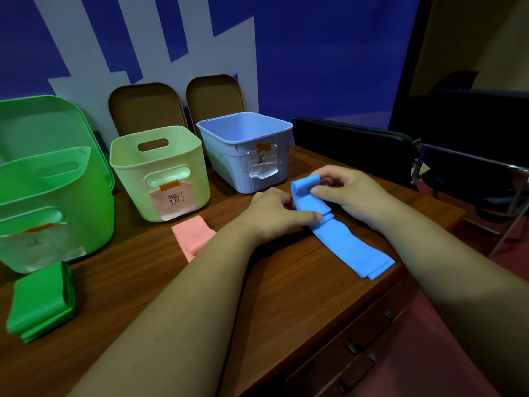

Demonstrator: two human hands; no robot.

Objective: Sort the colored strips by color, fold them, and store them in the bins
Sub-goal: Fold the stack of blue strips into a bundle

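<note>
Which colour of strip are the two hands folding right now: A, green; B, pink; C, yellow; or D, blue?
D: the left hand and the right hand both hold the blue strip, whose far end is turned over, while the pink strip and the folded green strips lie further left on the wooden table.

The setting is an office or meeting room. A wooden desk point(300, 285) with drawers point(357, 348) on its front fills the lower frame. Black metal-framed chairs point(472, 173) stand at the right. A blue-and-white printed backdrop point(315, 53) covers the wall across the top. The floor point(435, 356) at lower right is red.
</note>
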